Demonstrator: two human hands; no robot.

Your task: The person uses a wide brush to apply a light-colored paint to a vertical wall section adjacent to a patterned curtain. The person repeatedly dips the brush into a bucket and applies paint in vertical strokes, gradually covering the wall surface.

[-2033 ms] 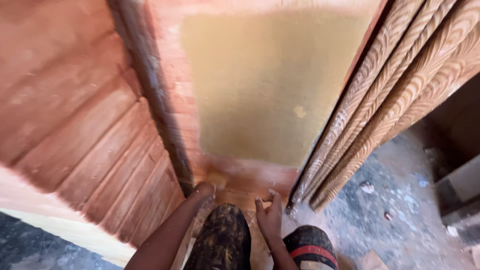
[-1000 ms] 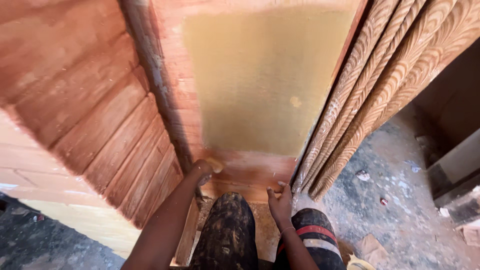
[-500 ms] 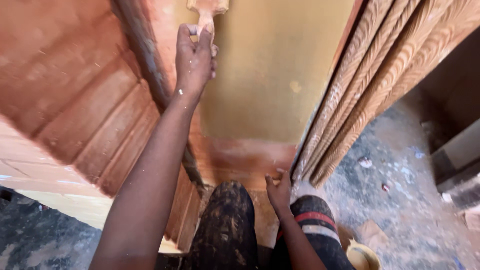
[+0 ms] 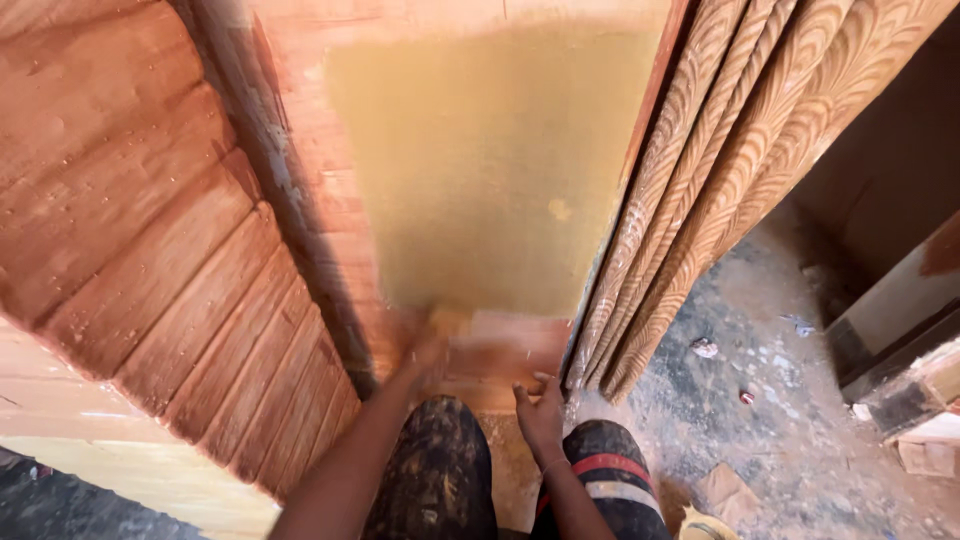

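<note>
A tall wooden panel (image 4: 490,170) stands in front of me, its middle coated dull yellow and its border stained reddish brown. My left hand (image 4: 422,358) is blurred with motion at the lower edge of the yellow patch, closed around a small pale brush (image 4: 450,322) that touches the wood. My right hand (image 4: 540,412) rests with fingers spread on the panel's bottom part, just right of the left one. My knees in dark stained trousers (image 4: 440,470) are below both hands.
A ribbed, reddish-stained wooden door (image 4: 150,250) leans at the left. Carved wooden mouldings (image 4: 720,170) lean against the panel's right side. Dusty concrete floor (image 4: 780,400) with scraps lies at the right, with wood offcuts (image 4: 925,400) near the edge.
My left hand, up near the top of the panel with the brush half a second ago, has swept down to the bottom of the yellow patch. The right hand has stayed put.
</note>
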